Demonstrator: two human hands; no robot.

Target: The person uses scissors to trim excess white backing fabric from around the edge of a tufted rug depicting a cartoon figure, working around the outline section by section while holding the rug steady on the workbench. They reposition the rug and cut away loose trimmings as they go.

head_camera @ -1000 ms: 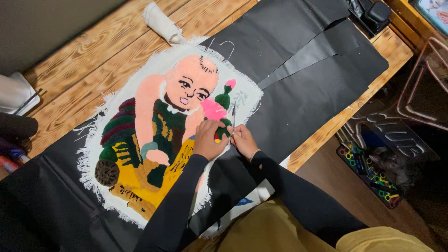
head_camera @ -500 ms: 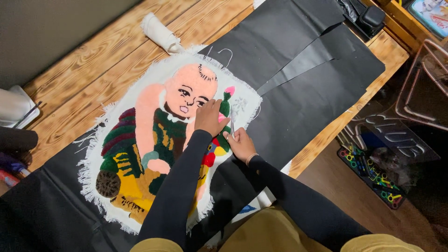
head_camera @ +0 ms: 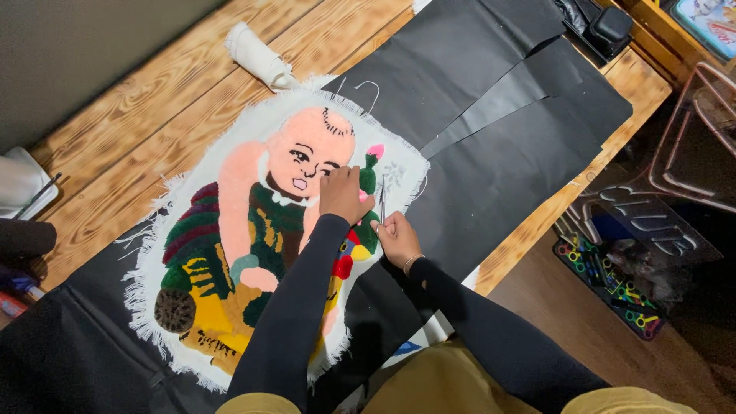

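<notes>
A tufted rug piece (head_camera: 253, 230) with a frayed white edge lies on black sheets on a wooden table. It shows a peach-coloured figure in green, yellow and red yarn. My left hand (head_camera: 343, 196) rests fingers-down on the rug beside the figure's face, pressing the pile near a green and pink patch (head_camera: 369, 170). My right hand (head_camera: 397, 236) sits just right of it at the rug's edge, gripping a thin metal tool (head_camera: 382, 199) that points up toward the green patch. Both arms wear black sleeves.
Black sheets (head_camera: 491, 115) cover much of the wooden table (head_camera: 138, 138). A rolled white cloth (head_camera: 257, 55) lies at the far side, a black device (head_camera: 606, 31) at the far right corner. Right of the table a metal rack (head_camera: 690, 153) and a colourful box (head_camera: 613, 284) sit on the floor.
My left hand moved up from the pink patch toward the figure's face and settled there. My right hand stayed close by the rug's edge. The view shifted slightly.
</notes>
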